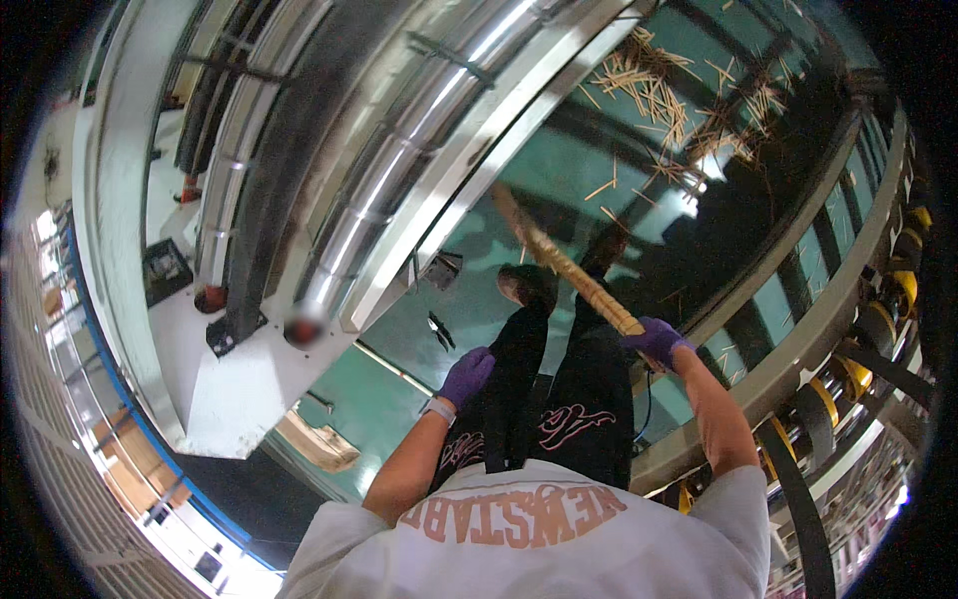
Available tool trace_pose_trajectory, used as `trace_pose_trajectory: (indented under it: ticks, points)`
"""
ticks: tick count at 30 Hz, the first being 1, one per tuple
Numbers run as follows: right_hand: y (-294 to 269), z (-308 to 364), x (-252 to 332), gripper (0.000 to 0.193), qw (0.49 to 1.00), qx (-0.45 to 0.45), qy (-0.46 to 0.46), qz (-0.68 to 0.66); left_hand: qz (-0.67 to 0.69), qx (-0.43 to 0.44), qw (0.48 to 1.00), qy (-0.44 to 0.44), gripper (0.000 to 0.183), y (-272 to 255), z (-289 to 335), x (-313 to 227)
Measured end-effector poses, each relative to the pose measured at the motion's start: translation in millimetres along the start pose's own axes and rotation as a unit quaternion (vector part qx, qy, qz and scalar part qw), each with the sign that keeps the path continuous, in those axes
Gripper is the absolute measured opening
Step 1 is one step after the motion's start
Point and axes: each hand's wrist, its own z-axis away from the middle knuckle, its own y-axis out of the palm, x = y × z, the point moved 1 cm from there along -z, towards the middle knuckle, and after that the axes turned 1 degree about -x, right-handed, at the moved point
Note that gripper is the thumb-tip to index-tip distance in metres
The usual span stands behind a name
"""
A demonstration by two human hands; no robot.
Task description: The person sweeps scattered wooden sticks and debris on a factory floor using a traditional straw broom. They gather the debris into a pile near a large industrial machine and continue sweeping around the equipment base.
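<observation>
My right hand (656, 343), in a purple glove, is closed round the near end of a long tan pole (569, 268) with ring-like bands along it, perhaps bamboo. The pole slants away from me to the far left, over the green floor and past my feet; its far end blurs beside the machine's edge. My left hand (467, 377), also purple-gloved, is held low beside my left thigh, apart from the pole. Its fingers point forward and I cannot make out how far they curl. Beyond the pole, many thin pale sticks (654, 95) lie scattered in a loose heap.
A large machine with shiny metal rollers (419, 125) and a white end frame (235, 384) stands on my left. To my right curves a metal rail (714, 424) with black and yellow rollers (903, 290). A small black tool (440, 330) lies on the green floor (399, 424).
</observation>
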Motion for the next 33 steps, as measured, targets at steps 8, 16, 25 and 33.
trace_pose_trajectory:
  ticks: [8, 16, 25, 33]
  points:
    - [-101, -54, -111, 0.053, 0.995, -0.090, 0.032, -0.044, 0.108, -0.021, 0.987, -0.114, 0.039, 10, -23, 10]
    - [-157, 4, -107, 0.052, 0.952, -0.045, 0.043, -0.299, -0.045, 0.024, 0.997, -0.063, 0.043, 50, -78, -44]
    - [-79, -192, -115, 0.062, 0.965, 0.256, 0.015, -0.051, -0.189, 0.049, 0.981, -0.019, 0.042, 89, -173, -74]
    - [-7, -413, -96, 0.068, 0.948, 0.229, -0.173, 0.137, -0.231, 0.044, 0.972, 0.022, 0.037, 116, -233, -6]
